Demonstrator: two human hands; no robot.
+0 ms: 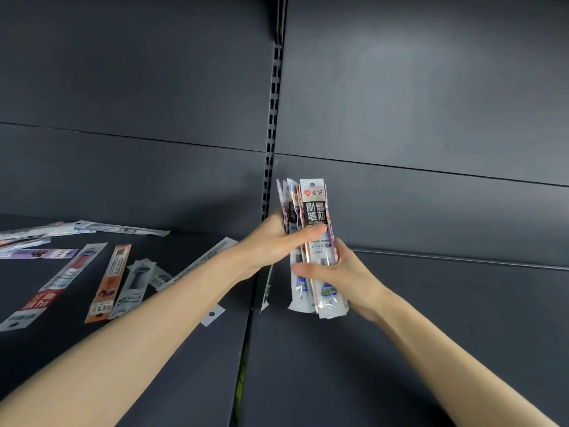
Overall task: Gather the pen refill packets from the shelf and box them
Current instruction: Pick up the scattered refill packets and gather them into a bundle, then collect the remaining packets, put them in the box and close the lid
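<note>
The dark shelf (400,349) is bare on its right half, while a scatter of loose packets (92,272) lies flat on its left half, not yet gathered. Both hands hold an upright bundle of packets (314,241) above the shelf: the left hand (277,241) has its grip closed around the upper part, the right hand (341,275) around the lower. No box is in view, so boxing looks not yet begun.

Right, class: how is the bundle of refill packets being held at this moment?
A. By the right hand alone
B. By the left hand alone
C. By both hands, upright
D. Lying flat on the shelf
C: the left hand and right hand both grip the upright bundle of refill packets, above the shelf.
</note>
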